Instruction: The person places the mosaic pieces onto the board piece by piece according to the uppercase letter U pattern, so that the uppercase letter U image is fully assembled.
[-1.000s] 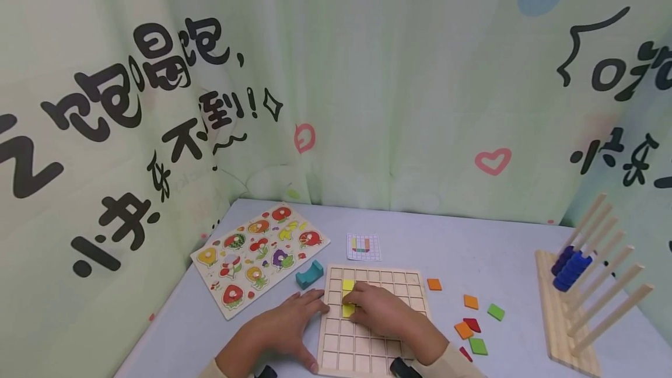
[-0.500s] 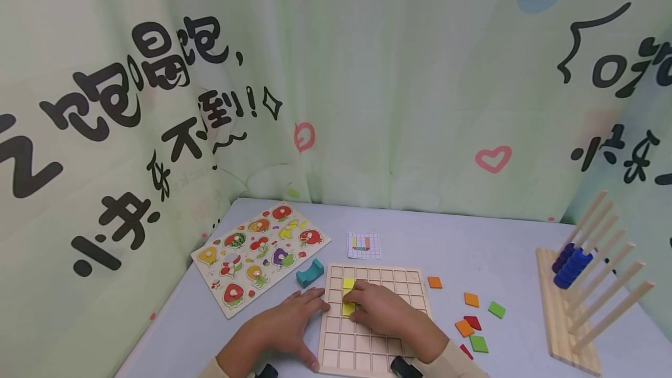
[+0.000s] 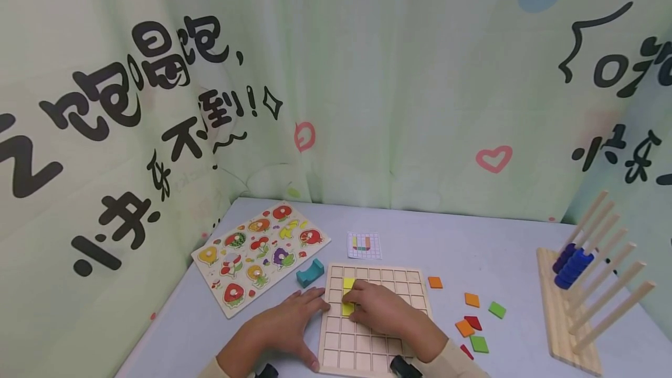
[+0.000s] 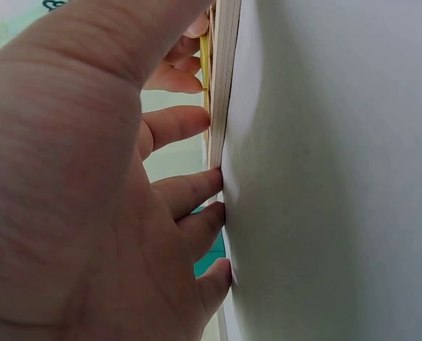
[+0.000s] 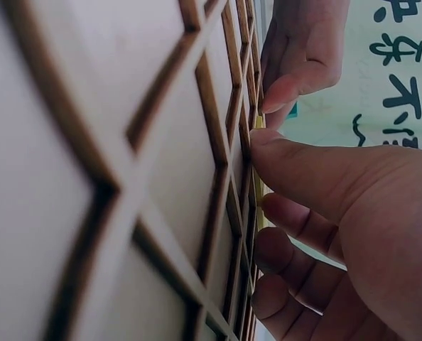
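A wooden grid board lies flat in front of me. Yellow square tiles stand in a column at its upper left, partly covered by my right hand. Thumb and index finger of that hand pinch a yellow tile at the board's surface, seen in the right wrist view. My left hand is spread along the board's left side, fingertips at its edge and thumb near the lower left corner. Behind the board lies a small card with a coloured U-shaped pattern on a grid.
Loose orange, green and red tiles lie right of the board. Farther right stands a wooden peg rack with blue rings. A teal arch block and a fruit puzzle board lie at left.
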Available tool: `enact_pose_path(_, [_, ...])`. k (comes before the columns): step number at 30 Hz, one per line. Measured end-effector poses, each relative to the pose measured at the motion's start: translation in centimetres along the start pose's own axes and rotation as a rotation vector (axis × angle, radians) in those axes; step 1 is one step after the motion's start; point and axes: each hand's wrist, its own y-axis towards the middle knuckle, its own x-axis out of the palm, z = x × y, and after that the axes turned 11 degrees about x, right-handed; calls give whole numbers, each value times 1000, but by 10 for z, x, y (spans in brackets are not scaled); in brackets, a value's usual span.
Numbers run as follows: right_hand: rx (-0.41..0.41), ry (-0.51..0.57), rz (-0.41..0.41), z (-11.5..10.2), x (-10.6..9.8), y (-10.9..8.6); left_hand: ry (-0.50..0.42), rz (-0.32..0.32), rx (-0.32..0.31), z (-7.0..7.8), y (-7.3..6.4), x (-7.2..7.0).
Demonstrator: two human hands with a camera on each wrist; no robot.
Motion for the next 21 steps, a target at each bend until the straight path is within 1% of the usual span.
enact_pose_path(6, [8,6,-5,1,1,-1,3,3,6,-1,0,1])
enact_pose_path(11, [-5,0,1,6,-1,-5,13,2,16,-1,0,1])
enact_pose_path(16, [4,7,13,16,-7,-14,25,7,24,0,0,1])
enact_pose_path(21, [3,14,44,29,-16,-29,35,7,20,0,0,1])
